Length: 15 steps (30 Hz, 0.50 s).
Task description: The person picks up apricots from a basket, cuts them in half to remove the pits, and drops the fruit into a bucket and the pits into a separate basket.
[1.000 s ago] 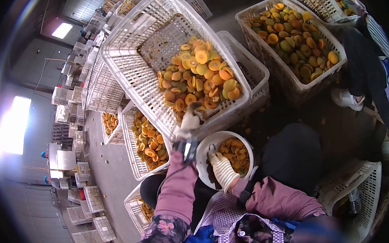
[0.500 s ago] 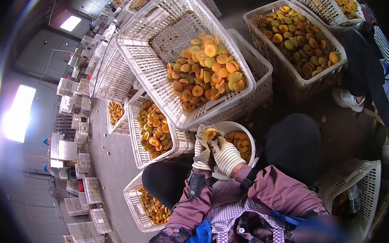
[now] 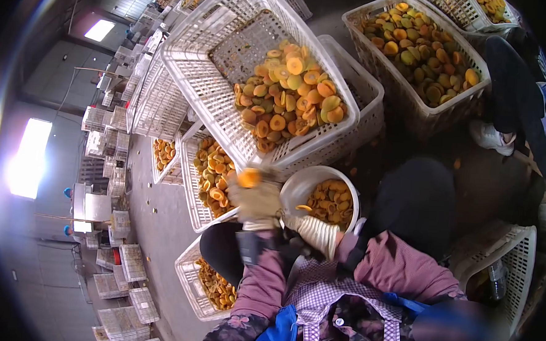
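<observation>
My left hand (image 3: 258, 197), in a worn glove and smeared by motion, has an orange apricot half (image 3: 248, 178) at its fingertips. It is over the near edge of a crate of apricot halves (image 3: 208, 170). My right hand (image 3: 315, 233), in a striped knit glove, is closed in front of my lap; its fingers are partly hidden and what they hold cannot be made out. Just beyond it stands a white bucket (image 3: 297, 187) with apricot pieces (image 3: 332, 203) inside. A large tilted white crate (image 3: 198, 65) holds a heap of apricot halves (image 3: 289, 97).
At the right stands another full crate (image 3: 412, 107), with a person's leg (image 3: 503, 84) and shoe (image 3: 492, 137) beside it. A low crate of apricot scraps (image 3: 190, 277) is by my left knee. A crate with a bottle (image 3: 497, 280) is at lower right. Stacked crates line the far left.
My left hand has moved left, away from the bucket, carrying the apricot half. My right hand has dropped slightly toward my lap, and the hands are less close together.
</observation>
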### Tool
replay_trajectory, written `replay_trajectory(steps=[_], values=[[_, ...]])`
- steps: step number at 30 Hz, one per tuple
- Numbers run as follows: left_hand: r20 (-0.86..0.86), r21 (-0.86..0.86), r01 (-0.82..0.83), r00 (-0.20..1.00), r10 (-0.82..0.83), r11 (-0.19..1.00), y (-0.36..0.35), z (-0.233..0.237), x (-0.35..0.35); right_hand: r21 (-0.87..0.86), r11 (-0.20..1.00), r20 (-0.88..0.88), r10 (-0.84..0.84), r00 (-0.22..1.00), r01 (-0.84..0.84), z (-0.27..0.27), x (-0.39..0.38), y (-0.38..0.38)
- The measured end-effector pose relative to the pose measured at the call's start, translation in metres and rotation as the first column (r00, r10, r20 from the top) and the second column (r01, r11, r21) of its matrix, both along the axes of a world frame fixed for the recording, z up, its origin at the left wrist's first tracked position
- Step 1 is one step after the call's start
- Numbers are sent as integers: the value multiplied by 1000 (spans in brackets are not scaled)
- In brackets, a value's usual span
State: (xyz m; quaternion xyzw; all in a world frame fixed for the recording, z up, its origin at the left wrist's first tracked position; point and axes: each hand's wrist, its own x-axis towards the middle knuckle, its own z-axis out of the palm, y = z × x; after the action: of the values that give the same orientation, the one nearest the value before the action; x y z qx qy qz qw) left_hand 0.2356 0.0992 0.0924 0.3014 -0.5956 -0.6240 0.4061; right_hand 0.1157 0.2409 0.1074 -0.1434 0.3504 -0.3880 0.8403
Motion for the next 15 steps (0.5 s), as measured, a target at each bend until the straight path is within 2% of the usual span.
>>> replay_trajectory(steps=[1, 2, 3, 4, 5, 6, 7, 8, 9, 10, 11, 13, 15], values=[[-427, 107, 134, 901, -76, 985, -26, -19, 11, 70, 994, -25, -85, 996, 86, 0, 5, 0], [-770, 149, 343, 629, -109, 927, -52, -38, 23, 140, 975, -52, -169, 984, 174, -4, 13, -2], [-562, 110, 271, 811, -166, 956, -57, -29, 5, 120, 948, -146, -277, 950, 295, -24, 25, -7], [-309, 47, 211, 932, -187, 976, -63, -17, -17, 119, 945, -148, -285, 947, 304, -30, 25, -12], [-33, -31, 166, 985, -167, 986, -71, -7, -38, 154, 930, -100, -322, 941, 335, -34, 25, -17], [241, -120, 140, 965, -108, 983, -80, -6, -54, 189, 914, -54, -356, 933, 360, -35, 25, -20], [233, -120, 136, 967, -105, 983, -87, -11, -74, 187, 914, -62, -354, 933, 359, -36, 23, -24], [526, -183, 262, 840, -131, 948, -93, -22, -99, 188, 881, -72, -428, 901, 434, -36, 22, -27], [769, -201, 392, 631, -104, 898, -99, -35, -122, 185, 845, -80, -496, 865, 502, -35, 20, -30], [932, -170, 513, 360, -32, 841, -106, -45, -137, 181, 805, -85, -560, 824, 565, -35, 20, -34], [930, -175, 499, 366, -24, 849, -116, -59, -143, 196, 798, -94, -563, 821, 570, -37, 20, -36], [895, -92, 448, 428, -123, 889, -139, -99, -138, 207, 803, -90, -553, 828, 558, -35, 19, -39], [847, -8, 406, 489, -210, 914, -154, -116, -125, 192, 789, -84, -579, 811, 583, -40, 19, -39]])
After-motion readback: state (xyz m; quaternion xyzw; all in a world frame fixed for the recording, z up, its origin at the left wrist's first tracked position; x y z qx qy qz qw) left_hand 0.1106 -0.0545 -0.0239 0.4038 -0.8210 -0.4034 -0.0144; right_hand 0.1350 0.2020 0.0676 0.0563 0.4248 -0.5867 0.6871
